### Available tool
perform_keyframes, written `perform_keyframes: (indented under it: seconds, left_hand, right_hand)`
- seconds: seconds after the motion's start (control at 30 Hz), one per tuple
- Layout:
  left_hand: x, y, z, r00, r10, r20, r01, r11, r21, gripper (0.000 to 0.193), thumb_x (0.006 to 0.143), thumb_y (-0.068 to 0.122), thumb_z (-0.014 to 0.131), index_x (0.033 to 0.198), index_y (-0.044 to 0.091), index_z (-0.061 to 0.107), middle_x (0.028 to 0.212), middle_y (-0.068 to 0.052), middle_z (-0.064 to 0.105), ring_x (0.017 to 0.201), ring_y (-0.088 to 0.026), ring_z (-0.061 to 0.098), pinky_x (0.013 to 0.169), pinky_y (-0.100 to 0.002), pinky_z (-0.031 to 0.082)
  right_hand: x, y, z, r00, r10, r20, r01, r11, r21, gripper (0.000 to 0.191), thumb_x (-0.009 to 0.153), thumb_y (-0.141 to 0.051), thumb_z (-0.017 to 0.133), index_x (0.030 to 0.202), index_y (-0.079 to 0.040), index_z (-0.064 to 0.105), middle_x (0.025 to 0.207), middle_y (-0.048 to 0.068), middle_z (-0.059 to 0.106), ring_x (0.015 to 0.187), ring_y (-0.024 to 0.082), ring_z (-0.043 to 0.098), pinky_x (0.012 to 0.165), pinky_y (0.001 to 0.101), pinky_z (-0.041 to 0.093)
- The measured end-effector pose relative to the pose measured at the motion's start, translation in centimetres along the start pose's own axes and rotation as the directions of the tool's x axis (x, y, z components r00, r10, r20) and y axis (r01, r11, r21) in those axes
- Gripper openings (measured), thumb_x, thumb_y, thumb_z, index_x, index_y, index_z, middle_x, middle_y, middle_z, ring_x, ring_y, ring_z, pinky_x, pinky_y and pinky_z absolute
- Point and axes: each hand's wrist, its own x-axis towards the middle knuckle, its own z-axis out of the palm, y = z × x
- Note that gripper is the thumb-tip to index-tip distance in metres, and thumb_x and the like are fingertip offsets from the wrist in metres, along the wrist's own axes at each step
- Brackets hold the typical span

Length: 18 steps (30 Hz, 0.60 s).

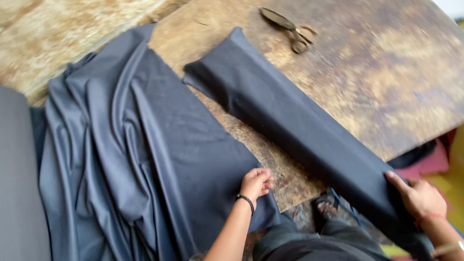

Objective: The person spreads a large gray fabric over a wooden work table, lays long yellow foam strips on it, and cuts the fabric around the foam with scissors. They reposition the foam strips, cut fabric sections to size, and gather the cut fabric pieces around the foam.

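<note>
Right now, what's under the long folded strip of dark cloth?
The folded strip lies on the worn wooden table, which shows bare on both sides. Its near end hangs past the edge under the right hand. Anything beneath the strip is covered.
</note>
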Motion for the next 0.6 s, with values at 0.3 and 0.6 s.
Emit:
perform_keyframes:
  seconds: [0.3, 0.6]
  left_hand:
    - [-3.5, -4.8, -2.7, 0.947, 0.099, -0.306, -0.198, 0.929, -0.312, 0.024, 0.094, 0.027, 0.068, 0.114, 0.014, 0.07, 0.096, -0.002, 0.076, 0.077, -0.01, 0.07, 0.068, -0.026, 0.055]
    - [-15.4, -14.5, -4.2, 0.824, 0.153, -0.545, -0.437, 0.783, -0.443, 0.03, 0.092, 0.021, 0.074, 0.12, 0.01, 0.07, 0.103, -0.003, 0.075, 0.083, -0.011, 0.07, 0.07, -0.025, 0.054]
  right_hand:
    - [9.5, -10.8, -3.3, 0.907, -0.419, -0.047, 0.409, 0.901, -0.145, 0.079, 0.099, -0.082, 0.046, 0.12, -0.013, 0.079, 0.114, 0.029, 0.072, 0.112, 0.048, 0.064, 0.097, 0.0538, 0.047]
    - [2.9, -24.7, 4.5, 0.6, -0.796, 0.075, 0.8, 0.599, -0.042, 0.076, 0.108, -0.072, 0.051, 0.107, -0.001, 0.078, 0.106, 0.033, 0.071, 0.106, 0.048, 0.066, 0.092, 0.0543, 0.047]
